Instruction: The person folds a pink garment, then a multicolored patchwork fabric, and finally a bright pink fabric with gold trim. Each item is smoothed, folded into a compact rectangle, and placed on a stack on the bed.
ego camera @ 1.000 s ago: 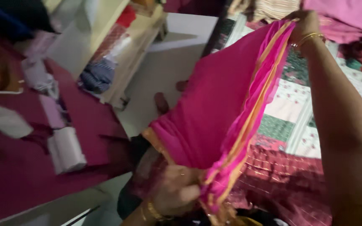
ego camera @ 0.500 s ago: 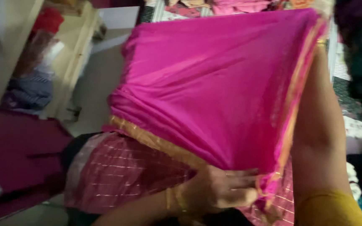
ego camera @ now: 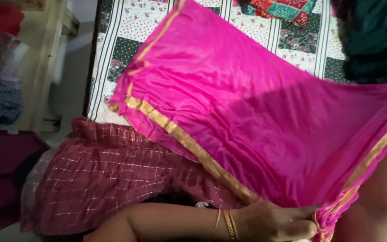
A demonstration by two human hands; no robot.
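From the head view I see one pink cloth [ego camera: 247, 116] spread over the quilt [ego camera: 126, 36]. My left hand [ego camera: 278, 222] pinches its gold edge, two bangles [ego camera: 225, 222] on the wrist. My right hand is hidden. One maroon cloth [ego camera: 108, 175] lies beneath.

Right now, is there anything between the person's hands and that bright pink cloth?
Nothing visible. The left hand already grips the pink cloth at its gold-edged lower corner, with no gap. The right hand is hidden behind the cloth at the right edge, so its grip cannot be seen. The cloth spreads over the patchwork bedspread and a maroon checked fabric.
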